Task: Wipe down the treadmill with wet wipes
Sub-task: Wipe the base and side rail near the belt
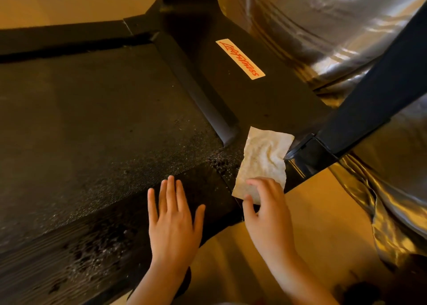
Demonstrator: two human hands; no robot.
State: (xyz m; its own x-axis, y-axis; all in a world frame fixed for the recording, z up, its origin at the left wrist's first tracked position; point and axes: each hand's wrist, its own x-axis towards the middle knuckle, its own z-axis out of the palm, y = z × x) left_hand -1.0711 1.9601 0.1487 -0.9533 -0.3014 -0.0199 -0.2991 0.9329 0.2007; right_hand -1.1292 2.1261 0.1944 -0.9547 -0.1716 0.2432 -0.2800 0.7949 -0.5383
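White wet wipe [263, 161] is lying on the treadmill [231, 92]; right hand [268, 212] is pinching its edge, left hand [173, 219] resting flat beside that grip.

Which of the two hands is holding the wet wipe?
The right hand: its fingers pinch the wet wipe at its near edge. The left hand is flat, fingers straight, over the treadmill, holding nothing.

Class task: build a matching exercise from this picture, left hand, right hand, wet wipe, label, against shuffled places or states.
1 left hand
2 right hand
3 wet wipe
4 label

a crumpled, beside the upright base
b fingers straight, flat on the treadmill
c red lettering, on the black cover
d grips the wipe's near edge

Pairs: 1-b, 2-d, 3-a, 4-c
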